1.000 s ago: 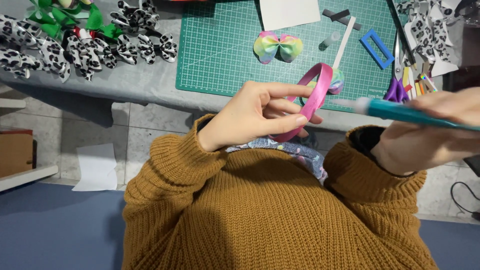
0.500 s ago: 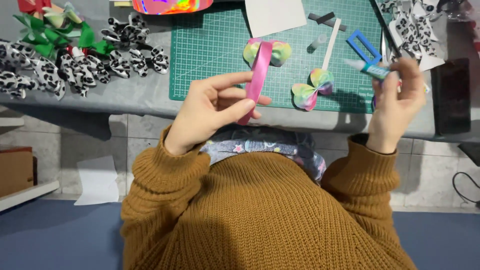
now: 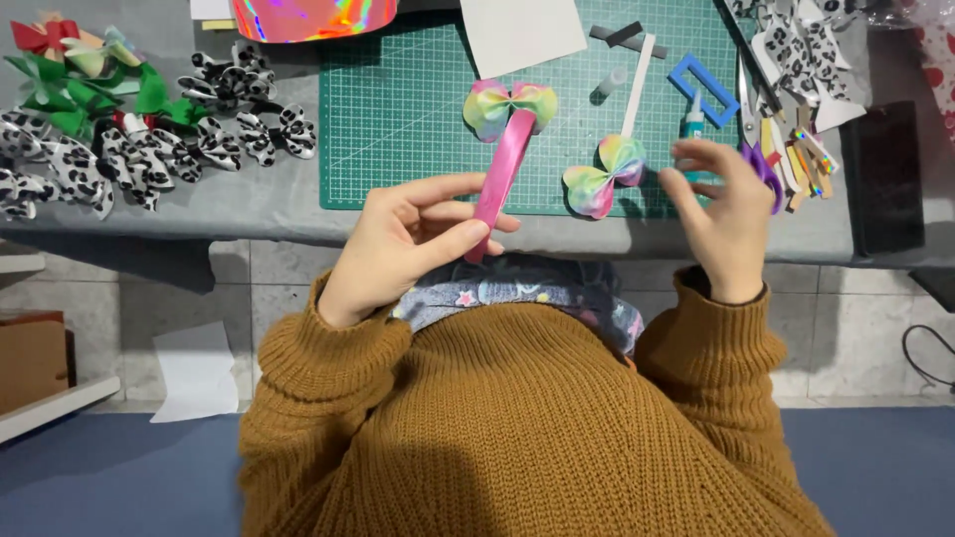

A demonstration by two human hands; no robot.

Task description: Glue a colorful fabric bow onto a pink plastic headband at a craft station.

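A single head-worn camera looks steeply down the wearer's own front. The mustard sweater (image 3: 517, 428) fills the lower half, close to the lens. The counter (image 3: 249, 214) edge crosses the upper part with the green cutting mat (image 3: 398, 119) beyond, and tiled floor (image 3: 149, 288) shows beneath. Both hands sit mid-frame at near range.

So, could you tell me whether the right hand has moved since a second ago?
Yes. The right hand has moved forward from the table's near edge to the green cutting mat.
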